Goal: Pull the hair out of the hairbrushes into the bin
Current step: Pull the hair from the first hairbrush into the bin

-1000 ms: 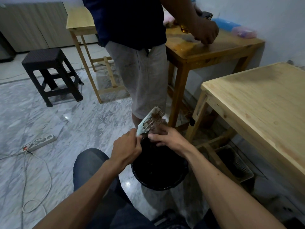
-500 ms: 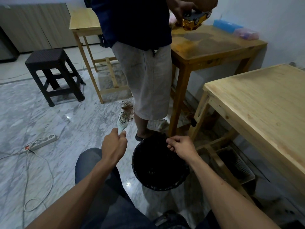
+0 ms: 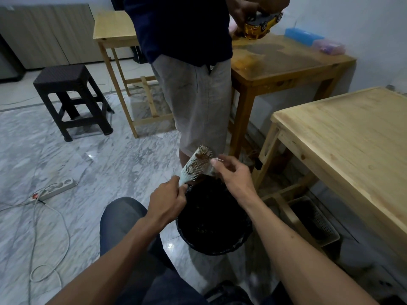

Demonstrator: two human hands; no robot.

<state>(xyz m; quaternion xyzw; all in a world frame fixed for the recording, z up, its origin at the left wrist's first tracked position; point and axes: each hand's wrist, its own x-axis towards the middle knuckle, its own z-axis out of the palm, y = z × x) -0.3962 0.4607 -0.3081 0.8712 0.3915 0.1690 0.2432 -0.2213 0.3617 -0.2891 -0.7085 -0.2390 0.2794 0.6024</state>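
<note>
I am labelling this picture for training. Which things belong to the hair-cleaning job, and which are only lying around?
Belong to the job:
hairbrush, held by the left hand
right hand, beside the bristles
bin

Lying about:
stool
power strip
toy car
basket

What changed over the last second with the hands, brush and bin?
The left hand swung the hairbrush out to the left, then brought it back over the bin. The right hand dropped to the bin's rim, then rose to the bristles again, fingers pinched. The left hand's grip on the handle and the bin's place stayed.
</note>
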